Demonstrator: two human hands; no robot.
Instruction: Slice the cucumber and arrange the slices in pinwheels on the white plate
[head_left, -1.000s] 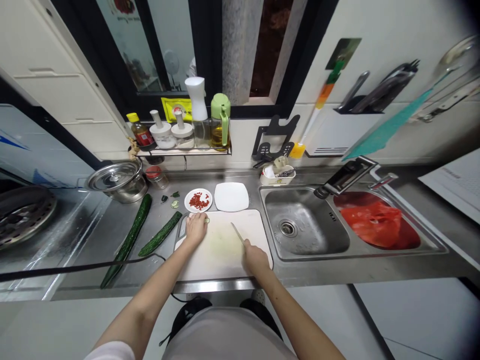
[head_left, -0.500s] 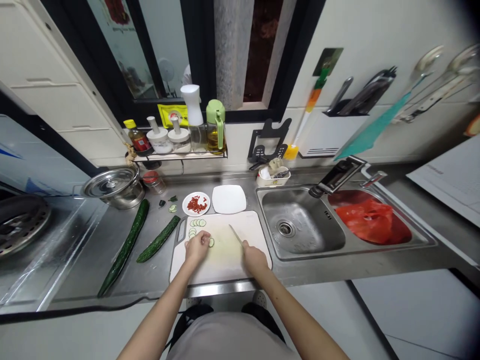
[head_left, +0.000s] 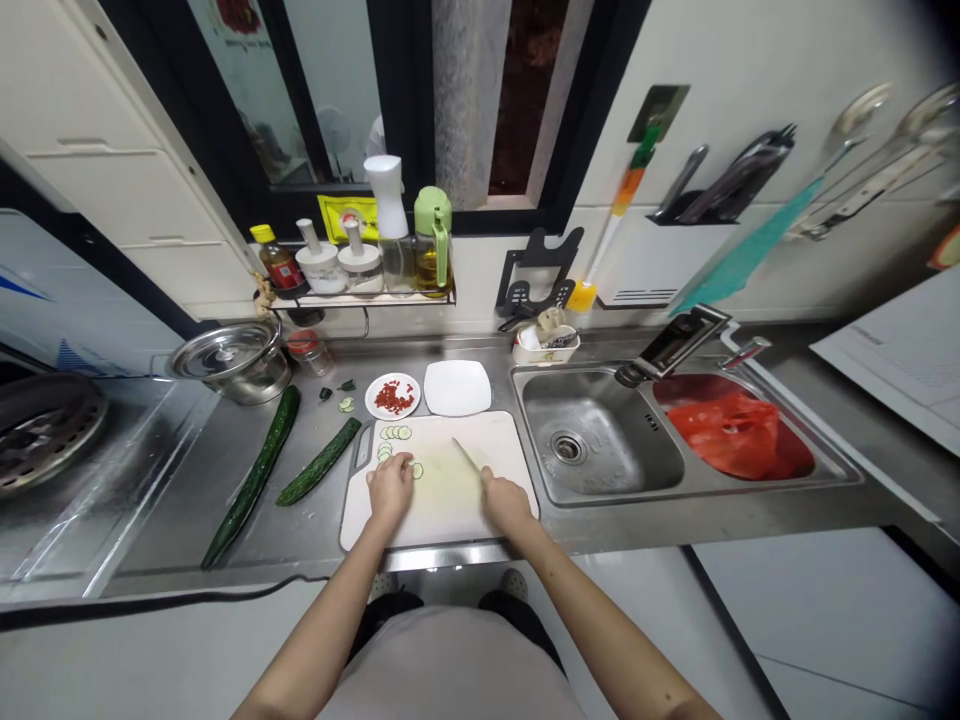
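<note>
My right hand (head_left: 508, 505) is closed round the handle of a knife (head_left: 466, 455), whose blade points up and left over the cutting board (head_left: 450, 525). My left hand (head_left: 391, 490) is low over the board's left part, fingers slightly bent and apart; I see nothing held in them. A cucumber slice (head_left: 418, 470) lies just right of its fingertips. Beyond that hand, several cucumber slices (head_left: 396, 433) lie overlapped in a row, with more slices (head_left: 384, 451) below them, partly hidden by my fingers. The middle of the board is stained pale green.
A cut cucumber (head_left: 319, 462) and a longer whole cucumber (head_left: 253, 478) lie to the left. Behind the board stand a plate of chopped red pieces (head_left: 393, 397) and a white square plate (head_left: 457, 388). A lidded pot (head_left: 232, 362) is at back left, a sink (head_left: 600, 430) at right.
My left hand has shifted slightly left relative to the board, and its fingers have come away from the single slice. The knife stays in my right hand. The whole view has shifted slightly.
</note>
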